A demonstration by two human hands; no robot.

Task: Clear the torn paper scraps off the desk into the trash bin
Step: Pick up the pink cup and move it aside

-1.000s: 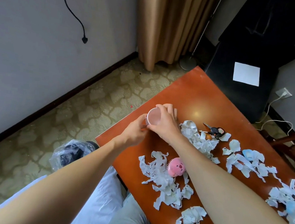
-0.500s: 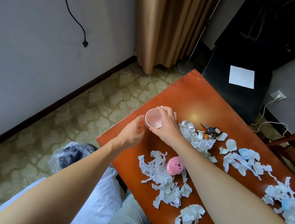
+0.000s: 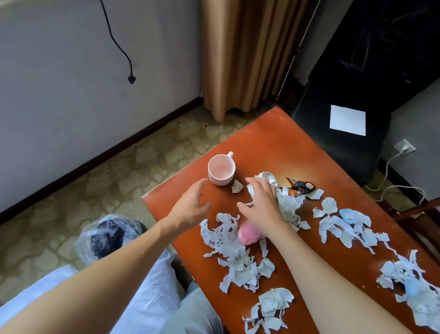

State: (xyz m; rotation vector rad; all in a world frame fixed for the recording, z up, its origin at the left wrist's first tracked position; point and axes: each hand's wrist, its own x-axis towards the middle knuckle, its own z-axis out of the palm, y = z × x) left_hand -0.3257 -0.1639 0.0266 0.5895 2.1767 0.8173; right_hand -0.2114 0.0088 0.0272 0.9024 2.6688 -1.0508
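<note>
White torn paper scraps lie in several heaps on the reddish-brown desk (image 3: 281, 151): one heap (image 3: 235, 256) near the front edge, a small one (image 3: 270, 309) closest to me, others further right (image 3: 346, 226). A lone scrap (image 3: 237, 187) lies beside the pink cup (image 3: 221, 170). My left hand (image 3: 188, 206) hovers open near the desk's left edge, holding nothing. My right hand (image 3: 262, 205) rests with spread fingers on a scrap heap (image 3: 289, 207) in the middle. The trash bin (image 3: 109, 237), lined with a clear bag, stands on the floor left of the desk.
A pink round brush (image 3: 247, 234) lies among the scraps under my right wrist. Scissors and keys (image 3: 298, 186) sit behind the middle heap. A black cabinet with a white sheet (image 3: 348, 120) stands beyond the desk. A wooden chair (image 3: 433, 212) is at the right.
Both hands have let go of the pink cup, which now stands alone on the desk. My right hand moved back onto the middle scrap heap; my left hand drew back toward me.
</note>
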